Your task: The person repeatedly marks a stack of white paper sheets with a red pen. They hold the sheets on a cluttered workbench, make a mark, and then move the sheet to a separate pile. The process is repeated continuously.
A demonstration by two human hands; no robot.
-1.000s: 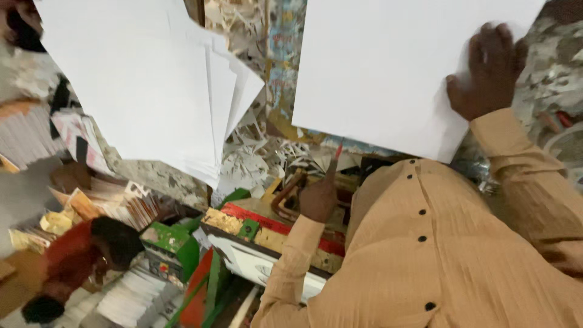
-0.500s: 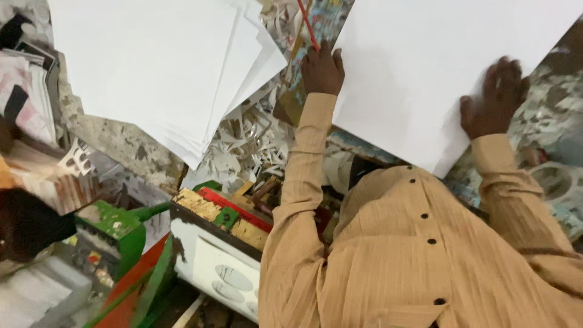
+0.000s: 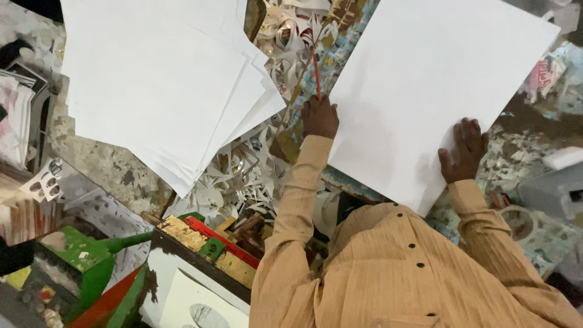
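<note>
My left hand (image 3: 320,116) is closed around a thin red pencil (image 3: 316,74) that points away from me, right at the left edge of a large white sheet (image 3: 425,79). My right hand (image 3: 464,150) lies flat with spread fingers on the near right corner of that sheet, pressing it onto the paint-stained table (image 3: 109,167). Both arms wear tan sleeves. A fanned stack of white sheets (image 3: 158,85) lies to the left of my left hand.
White paper offcuts (image 3: 243,176) are heaped between the stack and my left arm. A green and red machine (image 3: 79,267) with a dark frame (image 3: 200,261) stands near left. Stacked printed cards (image 3: 18,121) sit far left; a grey box (image 3: 549,188) is right.
My left hand with the red pencil rose from near my chest up to the big sheet's left edge. The right hand stayed pressed on the sheet. The view shifted.
</note>
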